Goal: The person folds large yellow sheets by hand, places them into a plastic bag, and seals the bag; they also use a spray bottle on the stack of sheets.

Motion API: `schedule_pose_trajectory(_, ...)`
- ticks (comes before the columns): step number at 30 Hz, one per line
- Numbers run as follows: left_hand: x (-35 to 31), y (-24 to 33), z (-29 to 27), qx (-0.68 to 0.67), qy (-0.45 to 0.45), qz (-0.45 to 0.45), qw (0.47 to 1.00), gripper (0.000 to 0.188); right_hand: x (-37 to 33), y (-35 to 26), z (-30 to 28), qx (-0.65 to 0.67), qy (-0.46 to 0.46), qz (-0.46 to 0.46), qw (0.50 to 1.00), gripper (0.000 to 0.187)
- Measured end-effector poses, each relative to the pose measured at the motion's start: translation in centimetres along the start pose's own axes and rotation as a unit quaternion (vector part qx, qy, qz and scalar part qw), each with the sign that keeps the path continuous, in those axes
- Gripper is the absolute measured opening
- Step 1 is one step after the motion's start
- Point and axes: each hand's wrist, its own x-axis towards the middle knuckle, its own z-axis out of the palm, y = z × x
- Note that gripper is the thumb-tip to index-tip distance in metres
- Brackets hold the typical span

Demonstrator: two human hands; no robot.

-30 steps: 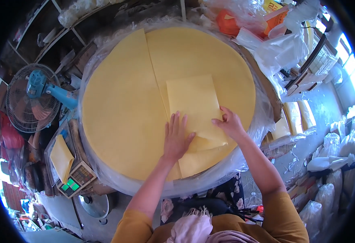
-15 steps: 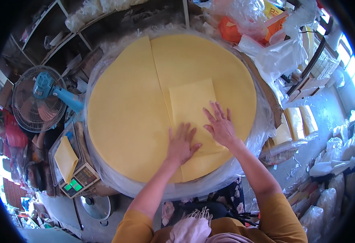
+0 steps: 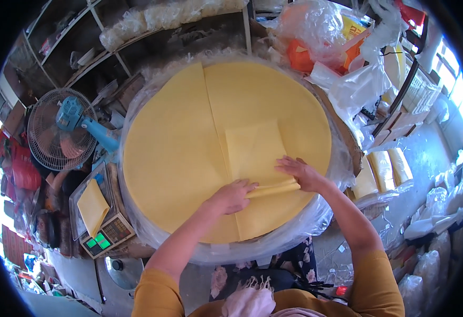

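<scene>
A stack of thin, round, yellow pancake-like sheets (image 3: 162, 153) covers the round table in front of me. On its right half the top sheet is partly folded into a flat rectangle (image 3: 255, 142). Across the near part of this rectangle runs a raised fold (image 3: 271, 191). My left hand (image 3: 231, 196) grips the fold's left end, fingers together and pointing right. At the right end, my right hand (image 3: 301, 174) is closed on the fold, its fingers reaching left over the sheet. Both thumbs are mostly hidden.
Clear plastic film (image 3: 194, 252) rings the stack. On the left, a digital scale (image 3: 116, 232) carries a folded yellow sheet (image 3: 92, 207), with a blue fan (image 3: 70, 113) behind it. Packed yellow bundles (image 3: 382, 170) lie at the right. Plastic bags (image 3: 316, 26) crowd the back right.
Both hands lay flat with spread fingers on the sheet; now they have turned inward and hold a raised fold between them. The view has shifted slightly.
</scene>
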Motion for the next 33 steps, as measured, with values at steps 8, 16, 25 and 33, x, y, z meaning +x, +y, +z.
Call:
schedule_pose_trajectory(8,-5.2,1.9,-2.1,-0.187,-0.015,0.064,0.980,0.057,-4.6,-2.5,0.9,-0.002,0.019,0.002,1.000,0.058)
schedule_pose_trajectory(16,-3.9,-3.1,4.5,-0.115,0.263,0.054,0.956,0.039,-3.7,-0.4,0.8,0.188,0.023,0.014,0.982,0.038)
schedule_pose_trajectory(25,1.6,-3.0,4.3,-0.320,0.320,-0.276,0.848,0.037,1.9,0.6,2.1,0.118,0.137,0.362,0.915,0.035)
schedule_pose_trajectory(33,3.9,-0.9,0.3,-0.003,0.321,-0.279,0.905,0.064,3.5,0.0,1.2,0.077,0.113,0.426,0.895,0.033)
